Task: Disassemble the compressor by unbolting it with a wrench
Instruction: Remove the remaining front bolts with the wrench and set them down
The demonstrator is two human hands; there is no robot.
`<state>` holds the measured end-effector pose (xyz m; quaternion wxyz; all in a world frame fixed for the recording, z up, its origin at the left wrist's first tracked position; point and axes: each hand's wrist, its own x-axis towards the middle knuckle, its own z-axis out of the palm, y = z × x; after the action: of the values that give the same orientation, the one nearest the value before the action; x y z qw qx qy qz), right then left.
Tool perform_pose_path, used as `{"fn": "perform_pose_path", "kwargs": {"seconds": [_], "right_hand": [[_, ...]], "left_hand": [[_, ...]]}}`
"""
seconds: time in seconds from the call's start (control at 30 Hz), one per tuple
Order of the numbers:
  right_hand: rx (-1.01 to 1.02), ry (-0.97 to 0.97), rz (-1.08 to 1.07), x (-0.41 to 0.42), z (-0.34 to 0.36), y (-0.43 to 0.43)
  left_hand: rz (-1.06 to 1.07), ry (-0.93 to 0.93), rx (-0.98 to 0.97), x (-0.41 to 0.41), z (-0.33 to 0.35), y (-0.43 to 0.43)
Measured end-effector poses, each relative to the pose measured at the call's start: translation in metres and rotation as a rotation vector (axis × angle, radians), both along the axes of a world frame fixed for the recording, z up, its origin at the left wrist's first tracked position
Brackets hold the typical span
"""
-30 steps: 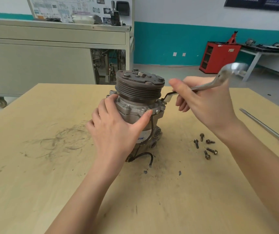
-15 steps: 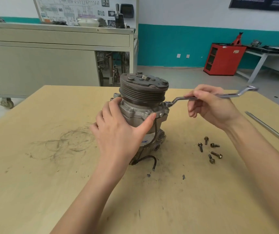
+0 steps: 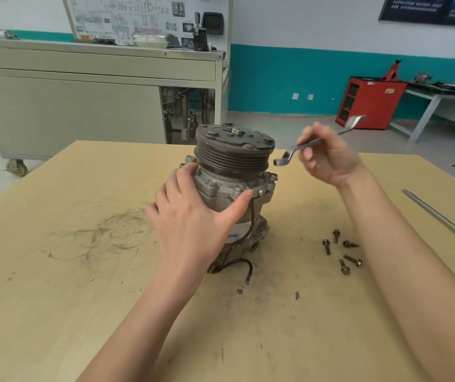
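1. A grey cast-metal compressor (image 3: 233, 158), topped with a dark ribbed pulley, stands upright near the middle of a tan wooden surface (image 3: 55, 299) marked with dark smudges.
2. It looks heavy, rigid and perhaps greasy. The plain round housing under the pulley seems the best place to hold it, away from the pulley grooves and the thin black wire (image 3: 237, 263) trailing at its base.
3. The left hand (image 3: 193, 224) holds that housing. Its grip is wrapped around the metal, with the thumb pressed on the front just below the flange.
4. Small hex flange bolts (image 3: 261, 192) are seated in the flange, so more unbolting appears to remain.
5. The right hand (image 3: 328, 158) has its grip clamped on the shank of a slim silver offset ring wrench (image 3: 303, 146). The ring end hovers just right of the pulley, above the flange, touching nothing.
6. Five loose dark bolts (image 3: 353, 260) lie clustered on the surface to the right of the compressor. They lie directly on the wood, not in any tray.
7. A long steel screwdriver (image 3: 441, 217) with a red handle lies near the far right edge.
8. A red metal cabinet (image 3: 369, 102) with open shelves stands on the floor by the teal wall. Its contents are too small to tell.
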<state>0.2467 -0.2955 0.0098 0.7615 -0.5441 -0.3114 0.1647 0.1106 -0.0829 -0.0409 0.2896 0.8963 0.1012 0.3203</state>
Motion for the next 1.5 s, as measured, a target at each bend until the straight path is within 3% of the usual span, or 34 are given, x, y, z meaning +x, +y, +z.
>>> {"fn": "perform_pose_path", "kwargs": {"seconds": [0.1, 0.17, 0.37, 0.57, 0.8, 1.03, 1.3, 1.5], "right_hand": [[-0.155, -0.227, -0.465, -0.040, 0.023, -0.001], [-0.253, -0.387, -0.667, -0.069, 0.026, 0.009], [-0.442, -0.644, -0.876, -0.116, 0.010, 0.042], [-0.466, -0.561, -0.896, -0.125, 0.004, 0.041], [-0.394, -0.604, -0.826, -0.123, -0.012, 0.033], [-0.116, -0.196, -0.330, -0.060, -0.015, -0.006], [-0.020, 0.137, 0.167, 0.011, -0.021, 0.018], [0.116, 0.096, 0.110, 0.015, -0.004, 0.022]], "left_hand": [[0.003, 0.001, 0.006, 0.000, 0.000, 0.000], [0.005, -0.003, 0.005, 0.000, -0.001, -0.001], [0.004, -0.011, -0.006, 0.001, 0.000, -0.001], [-0.008, -0.025, -0.023, 0.001, -0.001, -0.001], [-0.006, -0.033, -0.025, 0.003, -0.002, -0.001], [0.008, -0.017, -0.015, 0.002, -0.001, 0.000], [0.002, -0.016, -0.020, 0.001, 0.000, -0.001], [0.005, -0.006, 0.001, 0.001, -0.001, -0.001]]}}
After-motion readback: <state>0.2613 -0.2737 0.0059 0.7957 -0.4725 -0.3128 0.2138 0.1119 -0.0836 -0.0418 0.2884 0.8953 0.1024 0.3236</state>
